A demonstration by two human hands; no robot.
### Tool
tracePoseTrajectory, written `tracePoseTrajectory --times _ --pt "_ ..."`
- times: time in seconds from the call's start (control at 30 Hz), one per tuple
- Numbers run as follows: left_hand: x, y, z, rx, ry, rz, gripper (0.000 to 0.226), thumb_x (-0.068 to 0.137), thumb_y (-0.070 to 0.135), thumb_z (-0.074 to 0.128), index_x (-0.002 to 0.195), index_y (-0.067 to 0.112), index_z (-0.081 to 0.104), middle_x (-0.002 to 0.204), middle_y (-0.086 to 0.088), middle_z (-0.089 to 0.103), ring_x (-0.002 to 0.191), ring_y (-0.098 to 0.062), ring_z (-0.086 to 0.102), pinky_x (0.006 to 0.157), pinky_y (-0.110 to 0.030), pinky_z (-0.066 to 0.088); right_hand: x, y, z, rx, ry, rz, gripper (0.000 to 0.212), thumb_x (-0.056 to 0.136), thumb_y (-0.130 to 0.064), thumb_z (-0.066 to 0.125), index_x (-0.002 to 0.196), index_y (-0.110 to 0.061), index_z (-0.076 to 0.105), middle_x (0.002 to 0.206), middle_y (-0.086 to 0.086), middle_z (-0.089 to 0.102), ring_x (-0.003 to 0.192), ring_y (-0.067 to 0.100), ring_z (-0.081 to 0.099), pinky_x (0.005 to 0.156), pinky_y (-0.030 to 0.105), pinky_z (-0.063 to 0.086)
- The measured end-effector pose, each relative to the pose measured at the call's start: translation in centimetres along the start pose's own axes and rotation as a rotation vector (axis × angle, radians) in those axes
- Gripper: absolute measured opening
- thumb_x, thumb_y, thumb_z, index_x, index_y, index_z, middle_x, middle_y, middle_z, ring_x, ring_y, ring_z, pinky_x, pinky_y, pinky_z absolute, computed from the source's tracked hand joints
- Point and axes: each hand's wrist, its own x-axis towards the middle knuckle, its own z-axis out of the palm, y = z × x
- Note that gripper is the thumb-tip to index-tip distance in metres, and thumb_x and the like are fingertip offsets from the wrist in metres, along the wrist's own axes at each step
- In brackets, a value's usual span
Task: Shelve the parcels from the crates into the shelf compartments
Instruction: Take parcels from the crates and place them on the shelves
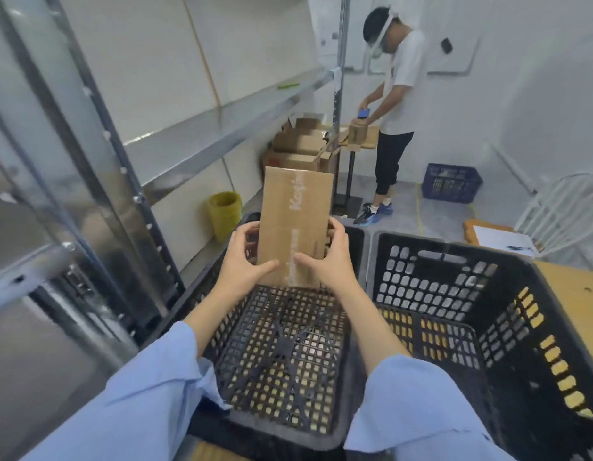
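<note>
Gripped on both sides, thumbs curled over its front face, a tall cardboard parcel [295,207] stands upright between the left hand [243,262] and right hand [333,261], at the far end of the left black crate [281,347]. White lettering runs down the parcel: "Koji" reads clearly, the rest is blurred. A second black crate [454,294] sits just beside it, and the metal shelf [201,134] stands to the left
</note>
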Motion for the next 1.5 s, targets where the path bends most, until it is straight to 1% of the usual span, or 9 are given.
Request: tracePoseTrajectory --times 0.2,0.37,0.5,0.63,0.83,0.93,1.07,1.27,1.5 --pt "-3.4 4.7 -0.9 0.066 0.123 0.008 0.069 0.077 0.018 0.083 0.131 0.025 0.041 0.124 0.018 0.053 0.109 0.009 0.051 0.099 -0.034 0.048 -1.7 -1.8 -2.2 0.092 -0.120 -0.080 0.078 0.080 -0.031 0.081 0.136 -0.024 0.027 0.137 -0.001 0.047 0.120 0.017 0.053 0.102 0.041 0.048" --pt "-7.2 8.4 -2.5 0.223 0.209 0.052 0.091 0.078 0.036 0.081 0.150 0.037 0.025 0.143 0.008 0.040 0.124 -0.007 0.045 0.103 -0.034 0.041 -3.8 -4.1 -2.6 0.103 -0.274 -0.207 0.106 0.077 -0.051 0.079 0.154 -0.032 0.009 0.157 -0.006 0.032 0.138 0.016 0.039 0.112 0.044 0.037" --pt "-11.1 10.5 -4.0 0.254 0.270 0.001 0.092 0.070 0.055 0.076 0.148 0.045 0.028 0.141 0.010 0.037 0.127 -0.009 0.045 0.108 -0.042 0.041 -5.8 -5.8 -2.2 0.177 -0.371 -0.273 0.093 0.080 -0.048 0.077 0.150 -0.035 0.018 0.148 -0.007 0.042 0.130 0.011 0.045 0.111 0.047 0.041" --pt "-15.1 12.5 -5.1 0.190 0.356 -0.040 0.073 0.080 0.033 0.080 0.141 0.037 0.040 0.134 0.022 0.048 0.117 0.001 0.051 0.104 -0.041 0.046 -7.8 -7.3 -1.2 0.251 -0.475 -0.246 0.099 0.073 -0.059 0.078 0.147 -0.040 0.014 0.146 -0.003 0.047 0.130 0.016 0.049 0.110 0.049 0.041" --pt "-21.1 15.3 -7.8 0.181 0.506 -0.107 0.061 0.083 0.023 0.077 0.135 0.022 0.046 0.133 0.007 0.051 0.118 -0.010 0.052 0.093 -0.027 0.049 -11.5 -9.6 1.0 0.363 -0.677 -0.234 0.069 0.086 -0.046 0.070 0.130 -0.034 0.019 0.128 -0.010 0.046 0.117 0.009 0.049 0.084 0.012 0.043" --pt "-24.0 15.6 -9.4 0.195 0.548 -0.147 0.065 0.080 0.033 0.079 0.135 0.028 0.044 0.134 0.009 0.050 0.121 -0.013 0.053 0.091 -0.022 0.047 -13.5 -10.5 2.5 0.415 -0.766 -0.218 0.061 0.086 -0.053 0.062 0.128 -0.030 0.025 0.120 -0.016 0.046 0.114 0.010 0.055 0.090 0.021 0.047" --pt "-27.4 15.8 -10.5 0.227 0.579 -0.184 0.077 0.078 0.042 0.075 0.142 0.042 0.033 0.134 0.013 0.048 0.127 -0.015 0.050 0.103 -0.030 0.041 -16.0 -11.5 4.2 0.467 -0.844 -0.218 0.053 0.095 -0.049 0.053 0.135 -0.024 0.027 0.131 0.000 0.050 0.112 0.006 0.054 0.102 0.036 0.047" --pt "-31.3 16.0 -11.8 0.223 0.656 -0.215 0.089 0.064 0.061 0.076 0.142 0.042 0.038 0.141 0.009 0.052 0.128 -0.007 0.051 0.112 -0.041 0.039 -18.7 -12.2 5.9 0.449 -0.984 -0.286 0.066 0.087 -0.059 0.060 0.141 -0.043 0.027 0.141 -0.008 0.047 0.122 0.002 0.048 0.095 0.028 0.042" --pt "-34.5 16.5 -13.6 0.218 0.698 -0.202 0.078 0.061 0.059 0.077 0.130 0.043 0.044 0.134 0.011 0.058 0.117 -0.009 0.058 0.104 -0.039 0.044 -21.9 -13.2 6.6 0.427 -1.021 -0.335 0.076 0.080 -0.042 0.067 0.142 -0.035 0.024 0.145 -0.002 0.044 0.132 0.009 0.044 0.109 0.030 0.041"
